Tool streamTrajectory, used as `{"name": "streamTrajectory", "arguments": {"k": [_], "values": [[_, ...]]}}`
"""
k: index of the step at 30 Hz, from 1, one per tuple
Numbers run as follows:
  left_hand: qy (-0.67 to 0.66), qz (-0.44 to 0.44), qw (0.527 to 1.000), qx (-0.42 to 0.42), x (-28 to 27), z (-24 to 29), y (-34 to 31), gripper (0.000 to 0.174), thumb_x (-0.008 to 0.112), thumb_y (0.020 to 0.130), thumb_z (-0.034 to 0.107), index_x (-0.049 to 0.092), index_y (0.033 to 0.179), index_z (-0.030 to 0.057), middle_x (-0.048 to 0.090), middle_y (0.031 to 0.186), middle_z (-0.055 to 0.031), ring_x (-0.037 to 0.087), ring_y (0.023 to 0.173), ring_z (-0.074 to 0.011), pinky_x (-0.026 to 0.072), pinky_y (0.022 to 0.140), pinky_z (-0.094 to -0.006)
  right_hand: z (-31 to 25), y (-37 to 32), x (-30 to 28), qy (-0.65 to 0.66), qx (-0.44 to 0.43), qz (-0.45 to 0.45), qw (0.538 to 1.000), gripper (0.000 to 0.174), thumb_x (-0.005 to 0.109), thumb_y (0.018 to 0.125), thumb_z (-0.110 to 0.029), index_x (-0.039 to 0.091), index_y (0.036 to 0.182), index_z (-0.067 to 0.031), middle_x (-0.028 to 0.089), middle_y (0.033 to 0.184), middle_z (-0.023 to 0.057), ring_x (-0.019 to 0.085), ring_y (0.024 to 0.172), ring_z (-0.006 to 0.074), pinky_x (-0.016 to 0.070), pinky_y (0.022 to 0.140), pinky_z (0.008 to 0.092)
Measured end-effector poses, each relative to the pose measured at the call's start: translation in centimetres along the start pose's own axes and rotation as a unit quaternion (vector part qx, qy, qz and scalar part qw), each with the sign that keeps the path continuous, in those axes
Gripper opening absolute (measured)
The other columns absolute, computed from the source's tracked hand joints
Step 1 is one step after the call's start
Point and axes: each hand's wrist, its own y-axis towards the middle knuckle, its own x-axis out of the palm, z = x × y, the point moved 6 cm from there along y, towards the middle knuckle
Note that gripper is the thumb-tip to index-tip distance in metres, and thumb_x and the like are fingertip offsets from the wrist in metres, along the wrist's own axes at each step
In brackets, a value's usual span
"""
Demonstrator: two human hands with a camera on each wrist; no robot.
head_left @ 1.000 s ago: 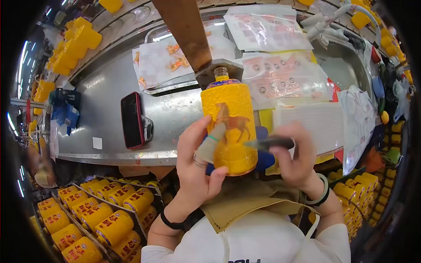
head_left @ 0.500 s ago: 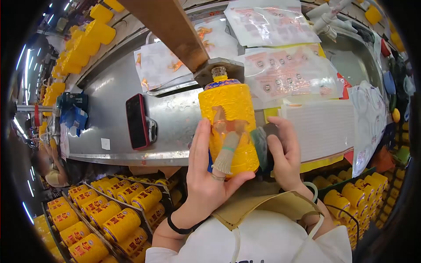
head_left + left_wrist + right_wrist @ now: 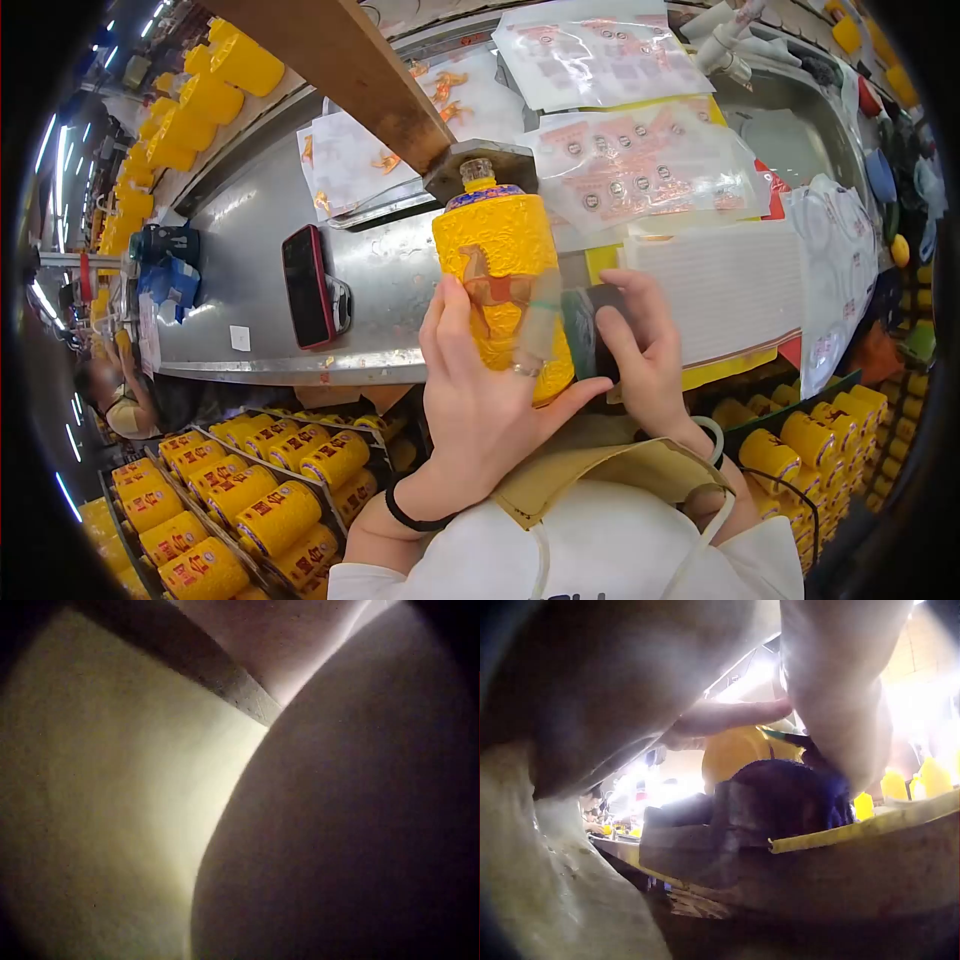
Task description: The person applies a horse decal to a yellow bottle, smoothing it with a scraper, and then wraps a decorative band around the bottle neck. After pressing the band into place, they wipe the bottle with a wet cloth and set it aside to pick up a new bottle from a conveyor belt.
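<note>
A yellow textured bottle [image 3: 500, 240] with a brown horse figure [image 3: 495, 290] lies in the middle of the head view, its clear neck at a metal bracket [image 3: 515, 165]. My left hand [image 3: 485, 410] rests against its lower left side with fingers extended and thumb near the base; a covered finger, blurred, reaches over the front. Right of the bottle, my right hand [image 3: 650, 355] pinches a dark flat tool [image 3: 592, 325] between thumb and fingers. The right wrist view shows the bottle [image 3: 731, 757] beyond the hand. Mostly pale cloth and a dark shape fill the left wrist view.
A wooden beam [image 3: 350, 75] slants down to the bracket. On the metal table [image 3: 230, 290] lie a phone [image 3: 308, 285], printed sheets [image 3: 640, 165] and a white stack [image 3: 715, 290]. Crates of yellow bottles [image 3: 265, 510] stand lower left, more bottles [image 3: 810, 440] lower right.
The left hand's covered finger has swung right across the bottle front, and its other fingers lie against the left side. The tool has moved from over the bottle to its right side.
</note>
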Motion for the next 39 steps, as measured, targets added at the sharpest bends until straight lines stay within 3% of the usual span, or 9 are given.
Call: {"name": "streamTrajectory", "arguments": {"k": [10,14,19,23,27,32,34,36,39], "values": [[-0.163,0.089,0.982,-0.016,0.2,-2.4,-1.7,0.107,0.099,0.065,0.033,0.046,0.15,-0.0062,0.043,0.151,-0.0297,0.055,0.128,-0.0456,0.0495,0.105,-0.0485,-7.9,2.5,3.1,-0.314,-0.242,-0.102,0.912,0.032,0.069,0.092,0.003,0.067,0.123,-0.0033,0.069,0.105,0.0129,0.069,0.094,0.0254,0.0547,0.083,0.0334],[-0.176,0.105,0.979,-0.016,0.1,-2.6,-2.1,0.113,0.101,0.062,0.033,0.044,0.151,-0.0055,0.045,0.152,-0.0265,0.056,0.129,-0.0427,0.0489,0.107,-0.0455,-10.3,4.5,3.0,-0.419,-0.372,0.016,0.828,0.033,0.073,0.087,0.004,0.069,0.118,-0.0032,0.069,0.105,0.0157,0.069,0.089,0.0333,0.0555,0.081,0.0387],[-0.182,0.099,0.978,-0.028,0.7,-3.1,-2.6,0.114,0.1,0.065,0.032,0.038,0.155,-0.0029,0.043,0.154,-0.0254,0.053,0.131,-0.0435,0.0456,0.109,-0.0468,-9.8,2.8,4.9,-0.373,-0.337,-0.087,0.86,0.028,0.073,0.087,0.004,0.068,0.114,-0.0039,0.071,0.1,0.0146,0.07,0.091,0.0302,0.0559,0.082,0.0375],[-0.192,0.095,0.976,-0.028,0.6,-2.9,-2.6,0.111,0.099,0.066,0.029,0.039,0.154,-0.003,0.042,0.154,-0.0248,0.052,0.131,-0.0438,0.0455,0.109,-0.0476,-9.3,6.5,-0.8,-0.394,-0.293,0.035,0.87,0.023,0.066,0.094,0.002,0.064,0.117,-0.0034,0.069,0.103,0.0102,0.07,0.095,0.0218,0.0548,0.084,0.0345],[-0.191,0.092,0.976,-0.042,0.7,-3.0,-2.8,0.11,0.1,0.065,0.029,0.042,0.152,-0.0027,0.044,0.153,-0.0228,0.052,0.131,-0.0426,0.0454,0.108,-0.0472,-7.5,7.3,-5.4,-0.218,-0.087,-0.041,0.971,0.036,0.065,0.101,-0.012,0.049,0.132,-0.0037,0.059,0.121,0.0079,0.055,0.114,0.0124,0.0451,0.097,0.0276],[-0.2,0.089,0.973,-0.069,0.8,-3.1,-2.8,0.109,0.101,0.062,0.031,0.045,0.149,-0.0032,0.045,0.151,-0.0225,0.053,0.131,-0.0423,0.0459,0.109,-0.0469,-9.5,10.0,-11.8,-0.514,-0.089,0.038,0.852,0.043,0.074,0.094,-0.037,0.061,0.111,0.0006,0.066,0.101,0.0202,0.064,0.094,0.0294,0.0506,0.087,0.0408],[-0.191,0.096,0.975,-0.06,0.8,-3.1,-2.8,0.109,0.101,0.062,0.031,0.045,0.149,-0.0033,0.045,0.151,-0.0225,0.053,0.131,-0.0426,0.0459,0.109,-0.0469,-9.7,14.2,-17.9,-0.52,-0.124,0.111,0.838,0.036,0.071,0.096,-0.035,0.066,0.102,0.0007,0.069,0.097,0.0233,0.068,0.094,0.0354,0.0517,0.086,0.0442],[-0.185,0.092,0.977,-0.053,0.7,-3.0,-2.6,0.11,0.101,0.061,0.032,0.045,0.148,-0.0037,0.045,0.151,-0.023,0.052,0.132,-0.043,0.0458,0.11,-0.0473,-10.3,18.4,-23.2,-0.489,0.012,0.184,0.853,0.037,0.067,0.097,-0.034,0.066,0.1,0.0027,0.071,0.092,0.0232,0.071,0.093,0.0406,0.054,0.083,0.0481],[-0.168,0.085,0.981,-0.053,1.3,-3.3,-3.0,0.11,0.102,0.061,0.033,0.045,0.149,-0.0027,0.044,0.152,-0.0236,0.052,0.133,-0.0431,0.0457,0.11,-0.0479,-10.7,24.9,-28.6,-0.601,-0.054,0.193,0.774,0.042,0.066,0.096,-0.036,0.066,0.099,0.0059,0.074,0.094,0.0236,0.073,0.091,0.0423,0.0571,0.081,0.0502]]}}
